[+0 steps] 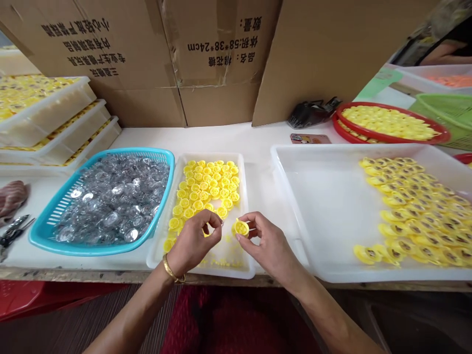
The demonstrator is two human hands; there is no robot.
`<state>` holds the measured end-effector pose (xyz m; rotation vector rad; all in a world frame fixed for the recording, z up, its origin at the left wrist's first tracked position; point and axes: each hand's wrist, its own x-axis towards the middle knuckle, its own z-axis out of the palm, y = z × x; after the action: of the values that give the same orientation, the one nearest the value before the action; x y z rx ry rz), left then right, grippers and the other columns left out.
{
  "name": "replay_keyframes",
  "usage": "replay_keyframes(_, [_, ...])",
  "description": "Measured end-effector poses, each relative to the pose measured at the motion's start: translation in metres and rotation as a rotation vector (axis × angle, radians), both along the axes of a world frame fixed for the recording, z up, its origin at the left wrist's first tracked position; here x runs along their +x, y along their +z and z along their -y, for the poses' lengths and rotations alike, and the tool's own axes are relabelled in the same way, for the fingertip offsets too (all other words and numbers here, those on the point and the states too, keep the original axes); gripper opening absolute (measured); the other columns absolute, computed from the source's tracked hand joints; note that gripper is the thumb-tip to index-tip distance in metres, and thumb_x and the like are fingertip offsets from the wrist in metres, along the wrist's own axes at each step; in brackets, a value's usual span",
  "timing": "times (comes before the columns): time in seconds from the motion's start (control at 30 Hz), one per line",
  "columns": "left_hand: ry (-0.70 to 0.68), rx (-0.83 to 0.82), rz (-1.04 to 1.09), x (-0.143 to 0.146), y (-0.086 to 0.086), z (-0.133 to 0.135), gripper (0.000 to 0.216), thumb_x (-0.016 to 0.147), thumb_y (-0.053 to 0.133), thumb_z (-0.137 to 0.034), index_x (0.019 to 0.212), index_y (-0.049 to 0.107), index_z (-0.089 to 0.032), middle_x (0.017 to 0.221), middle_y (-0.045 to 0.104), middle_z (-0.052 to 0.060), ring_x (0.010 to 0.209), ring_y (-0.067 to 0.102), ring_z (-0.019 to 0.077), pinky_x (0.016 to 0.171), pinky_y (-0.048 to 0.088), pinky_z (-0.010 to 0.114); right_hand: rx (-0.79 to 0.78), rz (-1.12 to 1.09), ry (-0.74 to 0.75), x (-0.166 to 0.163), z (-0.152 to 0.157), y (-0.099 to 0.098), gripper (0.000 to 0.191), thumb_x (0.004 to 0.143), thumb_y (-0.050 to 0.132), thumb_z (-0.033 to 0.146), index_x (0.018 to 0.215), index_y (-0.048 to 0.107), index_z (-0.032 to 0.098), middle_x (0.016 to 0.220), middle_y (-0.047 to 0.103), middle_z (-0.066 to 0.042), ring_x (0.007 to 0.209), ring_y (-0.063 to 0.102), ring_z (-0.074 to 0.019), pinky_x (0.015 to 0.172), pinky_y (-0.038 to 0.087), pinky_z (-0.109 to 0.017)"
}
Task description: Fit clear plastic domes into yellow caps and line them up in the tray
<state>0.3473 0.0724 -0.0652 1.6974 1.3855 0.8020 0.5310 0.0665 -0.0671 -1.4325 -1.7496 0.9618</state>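
My right hand [267, 243] pinches a small yellow plastic cup [242, 227] between thumb and fingers, its open side towards me, with small yellow bits inside. Close on its left, my left hand [197, 241] has thumb and forefinger pressed together; whatever they hold, if anything, is too small to make out. Both hands are over a shallow white tray [246, 265], where rows of similar yellow cups [206, 184] stand and loose yellow bits lie near the front. At the left is a blue basket [170, 162] full of clear plastic pieces with shiny discs [118, 196].
A larger white tray [320, 196] at the right holds rows of yellow pieces with dark centres [424, 216]. Stacked white trays [73, 105] stand back left. Cardboard [217, 105] walls the rear. Red baskets [438, 137] of yellow pieces sit back right, near another person's arm [442, 51].
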Motion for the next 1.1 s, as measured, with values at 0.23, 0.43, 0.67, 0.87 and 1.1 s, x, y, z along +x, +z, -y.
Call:
replay_keyframes(0.23, [0.096,-0.257,0.557,0.000,-0.002,0.017,0.022,0.082,0.061,-0.037,0.077,0.059,-0.016,0.087,0.063,0.006,0.086,0.057,0.0173,0.077,0.046,0.028,0.028,-0.073,-0.012,-0.013,0.002,-0.001,0.015,0.076,0.060,0.025,0.091,0.056,0.020,0.090,0.066,-0.003,0.068,0.063,-0.0136,0.063,0.055,-0.028])
replay_keyframes(0.43, [0.168,-0.209,0.619,0.012,-0.008,0.023,0.020,0.075,0.069,-0.036,0.077,0.061,-0.017,0.085,0.061,0.004,0.081,0.056,0.0159,0.074,0.048,0.028,0.042,-0.090,-0.038,-0.018,0.003,-0.003,0.016,0.075,0.061,0.023,0.090,0.056,0.020,0.087,0.065,-0.002,0.066,0.062,-0.0130,0.061,0.054,-0.026])
replay_keyframes(0.67, [0.227,-0.123,0.600,0.020,-0.017,0.027,0.015,0.073,0.071,-0.027,0.075,0.060,-0.018,0.079,0.058,0.002,0.078,0.055,0.0136,0.073,0.046,0.025,0.043,-0.101,-0.025,-0.019,0.006,-0.003,0.018,0.074,0.060,0.019,0.092,0.055,0.020,0.088,0.064,-0.002,0.067,0.062,-0.0128,0.063,0.054,-0.027])
replay_keyframes(0.87, [0.311,-0.105,0.601,0.015,-0.017,0.028,0.015,0.077,0.068,-0.027,0.075,0.057,-0.017,0.084,0.063,0.003,0.079,0.059,0.0134,0.076,0.047,0.026,0.042,-0.143,-0.026,-0.019,0.008,0.000,0.017,0.077,0.062,0.023,0.092,0.056,0.019,0.087,0.064,-0.002,0.067,0.062,-0.0118,0.064,0.055,-0.026])
replay_keyframes(1.1, [0.338,-0.147,0.710,0.001,-0.016,0.031,0.015,0.080,0.067,-0.027,0.085,0.058,-0.016,0.083,0.066,0.003,0.075,0.064,0.0136,0.066,0.049,0.024,0.041,-0.138,-0.045,-0.016,0.007,-0.005,0.021,0.076,0.063,0.025,0.095,0.057,0.019,0.092,0.065,-0.004,0.068,0.061,-0.0125,0.065,0.055,-0.027])
